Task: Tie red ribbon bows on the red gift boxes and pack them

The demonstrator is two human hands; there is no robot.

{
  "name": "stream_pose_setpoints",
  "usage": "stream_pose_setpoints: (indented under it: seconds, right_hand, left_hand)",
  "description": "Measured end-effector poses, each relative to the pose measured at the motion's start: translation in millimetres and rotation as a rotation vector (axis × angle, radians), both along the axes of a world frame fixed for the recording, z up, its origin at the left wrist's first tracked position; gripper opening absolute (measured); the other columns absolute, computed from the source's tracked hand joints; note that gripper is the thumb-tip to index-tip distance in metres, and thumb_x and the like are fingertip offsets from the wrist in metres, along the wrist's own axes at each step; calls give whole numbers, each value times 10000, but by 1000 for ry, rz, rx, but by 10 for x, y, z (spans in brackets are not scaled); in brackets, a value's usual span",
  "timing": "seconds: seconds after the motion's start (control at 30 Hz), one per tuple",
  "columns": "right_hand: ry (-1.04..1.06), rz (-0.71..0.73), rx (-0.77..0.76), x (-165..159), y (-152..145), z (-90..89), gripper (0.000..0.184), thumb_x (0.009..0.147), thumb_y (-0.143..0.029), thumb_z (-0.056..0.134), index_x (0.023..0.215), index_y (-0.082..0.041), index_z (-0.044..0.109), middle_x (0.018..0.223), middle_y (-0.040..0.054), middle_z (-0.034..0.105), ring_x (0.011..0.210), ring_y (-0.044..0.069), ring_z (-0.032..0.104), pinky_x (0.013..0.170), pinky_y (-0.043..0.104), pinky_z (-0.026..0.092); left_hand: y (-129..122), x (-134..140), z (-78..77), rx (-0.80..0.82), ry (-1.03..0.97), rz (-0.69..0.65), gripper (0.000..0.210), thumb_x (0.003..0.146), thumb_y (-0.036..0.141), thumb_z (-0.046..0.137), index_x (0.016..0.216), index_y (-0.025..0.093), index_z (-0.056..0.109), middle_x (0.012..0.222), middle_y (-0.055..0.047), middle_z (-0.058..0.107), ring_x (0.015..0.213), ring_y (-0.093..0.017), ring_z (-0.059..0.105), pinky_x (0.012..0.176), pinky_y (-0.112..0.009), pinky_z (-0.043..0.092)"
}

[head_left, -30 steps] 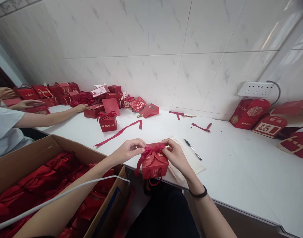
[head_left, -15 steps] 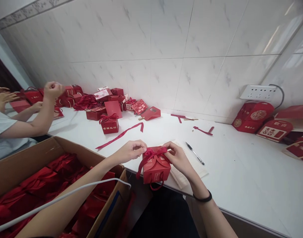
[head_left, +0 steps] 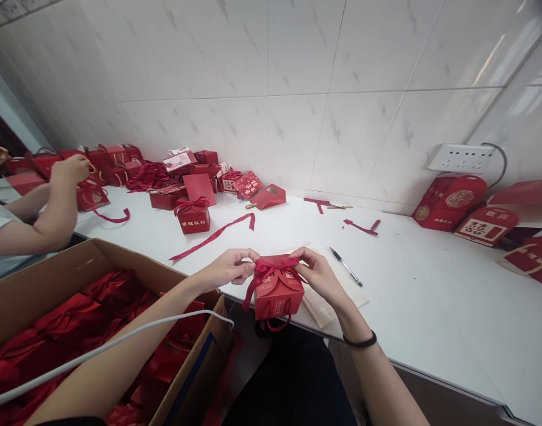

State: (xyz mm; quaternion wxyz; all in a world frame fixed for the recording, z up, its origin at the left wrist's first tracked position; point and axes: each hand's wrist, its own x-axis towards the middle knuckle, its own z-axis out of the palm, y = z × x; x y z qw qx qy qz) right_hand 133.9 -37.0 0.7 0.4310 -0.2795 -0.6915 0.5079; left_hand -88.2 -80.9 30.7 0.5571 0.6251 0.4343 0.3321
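A small red gift box [head_left: 278,296] with a rope handle sits at the table's front edge, directly before me. Across its top is a dark red ribbon [head_left: 275,267] tied in a bow, one tail hanging down the left side. My left hand [head_left: 235,266] pinches the bow's left loop between thumb and fingers. On the other side, my right hand [head_left: 313,269] pinches the right loop. The lower fingers of both hands are partly hidden. Under and beside the box lies a pale cloth or paper [head_left: 324,307].
An open cardboard box [head_left: 138,260] full of red boxes stands at left, crossed by a white cable [head_left: 120,340]. A finished-looking bowed box [head_left: 193,218], loose ribbon [head_left: 218,236] and pen [head_left: 345,266] lie on the table. A co-worker's arm [head_left: 53,207] reaches in at left.
Both my hands stay on the bow with little movement. The co-worker's raised hand has come down and left, and a red box with a trailing ribbon now shows beside it. The view shifted slightly.
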Motion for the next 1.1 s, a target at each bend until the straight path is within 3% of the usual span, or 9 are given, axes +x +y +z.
stream_pose_setpoints:
  seconds: [0.1,0.27,0.37,0.53,0.63,0.73,0.83,0.93,1.1]
  right_hand:
    - [7,-2,10,-5,-4,0,60,749,-224,537,784,-185,568,829,16,600,801,160,546,691,266,434]
    - [-8,-37,15,-12,-17,6,79,742,-229,534,793,-189,579,842,16,612,789,158,554,698,272,440]
    - [10,-21,-9,15,-29,8,99,736,-230,538,810,-189,589,861,21,615,796,162,559,696,277,446]
    - [62,-15,-83,80,-60,42,242,757,-285,522,977,-204,581,933,31,586,865,171,545,739,291,445]
    - [-72,-88,-72,64,-77,75,242,805,-410,507,855,-181,569,809,20,563,737,154,522,661,278,422]
    - [-178,-74,-53,14,-75,86,335,816,-475,502,662,-178,481,644,-18,487,596,124,447,553,249,351]
    - [-160,-70,-49,-26,-57,59,370,816,-474,500,603,-182,421,588,-37,416,544,106,377,511,236,288]
    - [-103,-66,-85,-44,-56,17,379,816,-460,490,576,-185,389,571,-41,372,531,102,339,508,238,263]
    - [-20,-84,-151,-79,-102,-30,392,781,-414,500,518,-190,316,536,-48,295,517,94,267,503,240,222]
  left_hand:
    - [10,5,-10,-8,6,11,288,726,395,624,848,158,517,634,44,428,423,-9,231,397,-189,137]
    - [21,-1,-11,0,33,47,168,685,286,598,701,158,492,920,-30,528,395,18,249,347,-188,130]
    - [20,17,-9,-1,31,78,194,693,316,591,699,165,469,758,6,500,368,16,232,343,-182,116]
    - [8,83,-13,7,127,190,308,753,469,548,729,188,424,513,96,316,336,-12,235,344,-165,157]
    - [-24,91,2,88,184,248,302,765,480,530,780,197,426,490,97,362,366,-50,345,392,-182,270]
    - [-74,88,46,130,378,330,341,771,507,503,688,185,424,476,77,411,404,-78,404,439,-208,314]
    - [-106,99,84,106,519,284,379,780,511,470,612,172,445,481,54,433,434,-93,413,454,-218,311]
    - [-103,119,65,110,432,240,352,781,475,472,605,172,437,540,47,440,503,-99,437,505,-222,347]
    - [-76,148,-75,133,300,275,358,773,451,478,574,179,358,556,58,363,534,-89,374,536,-220,317]
